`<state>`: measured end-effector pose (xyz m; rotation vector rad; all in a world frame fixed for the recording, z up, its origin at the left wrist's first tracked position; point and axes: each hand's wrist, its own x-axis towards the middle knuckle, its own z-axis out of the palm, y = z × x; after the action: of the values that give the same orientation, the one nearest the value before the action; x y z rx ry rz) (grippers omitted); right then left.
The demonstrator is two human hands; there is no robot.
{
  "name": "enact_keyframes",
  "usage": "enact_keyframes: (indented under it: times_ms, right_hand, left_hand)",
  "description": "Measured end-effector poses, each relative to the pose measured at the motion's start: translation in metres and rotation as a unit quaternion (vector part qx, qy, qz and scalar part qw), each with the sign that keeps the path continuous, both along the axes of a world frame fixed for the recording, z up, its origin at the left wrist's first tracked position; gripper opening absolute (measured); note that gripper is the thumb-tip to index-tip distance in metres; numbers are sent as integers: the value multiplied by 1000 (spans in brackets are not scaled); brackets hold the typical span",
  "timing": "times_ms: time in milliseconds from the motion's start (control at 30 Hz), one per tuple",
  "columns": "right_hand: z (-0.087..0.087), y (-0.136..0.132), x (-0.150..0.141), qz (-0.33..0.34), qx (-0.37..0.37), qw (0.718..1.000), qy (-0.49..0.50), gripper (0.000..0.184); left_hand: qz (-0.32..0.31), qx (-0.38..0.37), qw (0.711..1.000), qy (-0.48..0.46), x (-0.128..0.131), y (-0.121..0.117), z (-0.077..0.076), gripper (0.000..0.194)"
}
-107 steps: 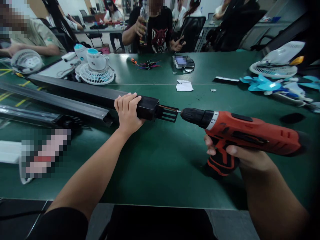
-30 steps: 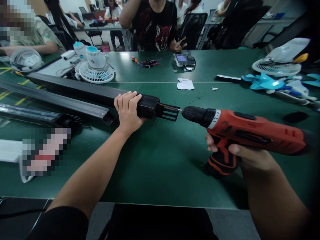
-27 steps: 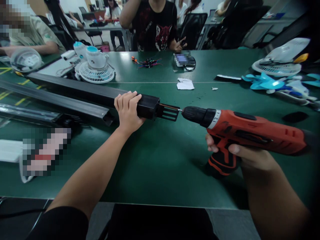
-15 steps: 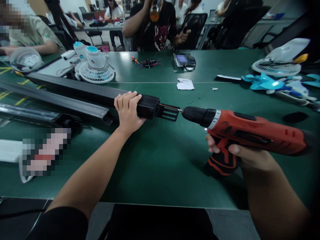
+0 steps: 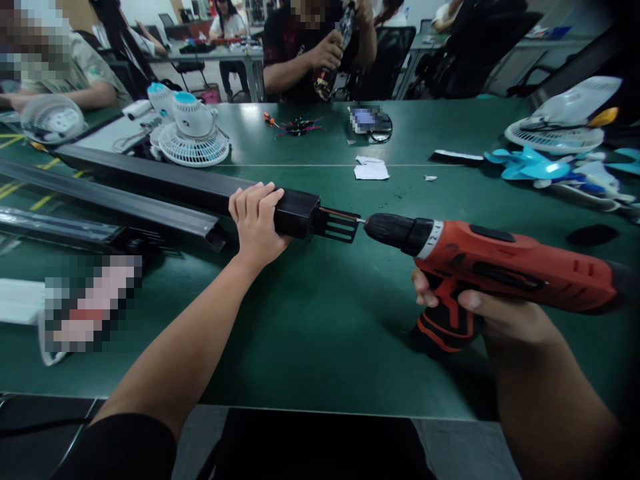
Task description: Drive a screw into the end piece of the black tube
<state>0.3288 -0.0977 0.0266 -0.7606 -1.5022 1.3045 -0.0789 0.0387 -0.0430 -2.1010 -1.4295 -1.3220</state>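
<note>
My left hand [image 5: 257, 223] is wrapped over the near end of a long black metal tube [image 5: 200, 185], which lies slantwise on the green table [image 5: 320, 347]. From the tube's capped end a flat slotted black bracket [image 5: 340, 227] sticks out to the right. My right hand [image 5: 495, 310] grips the handle of a red and black cordless drill [image 5: 525, 263], its chuck [image 5: 395, 230] pointing left. A thin bit runs from the chuck along the bracket's upper edge toward the tube's end cap; its tip is too small to make out.
More black metal profiles [image 5: 150, 207] lie at left. White fan parts [image 5: 195, 137] stand behind them, with blue fan blades [image 5: 535, 163] at far right. Paper scraps [image 5: 371, 168] and a small wired frame [image 5: 300, 125] lie farther back. Across the table a person holds a bottle [image 5: 327, 77].
The person across the table has lowered the bottle and now has both hands on it. My hands, the tube and the drill look almost unchanged.
</note>
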Motion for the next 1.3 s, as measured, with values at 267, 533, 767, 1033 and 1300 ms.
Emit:
enact_keyframes:
  times_ms: [267, 533, 767, 1033, 1300]
  right_hand:
    - [0, 0, 6, 4, -22, 1000, -18, 44]
    - [1, 0, 1, -1, -13, 1000, -12, 41]
    - [1, 0, 2, 3, -12, 1000, -7, 43]
    - [6, 0, -2, -2, -19, 1000, -5, 43]
    - [-1, -1, 2, -4, -20, 1000, -12, 44]
  left_hand:
    - [-22, 24, 999, 1, -1, 1, -3, 71]
    - [-32, 18, 999, 2, -4, 3, -6, 73]
    - [-12, 33, 999, 15, -2, 3, -6, 71]
    - [-14, 42, 999, 13, -2, 3, -6, 71]
    - [-12, 14, 1000, 5, -2, 3, -5, 70]
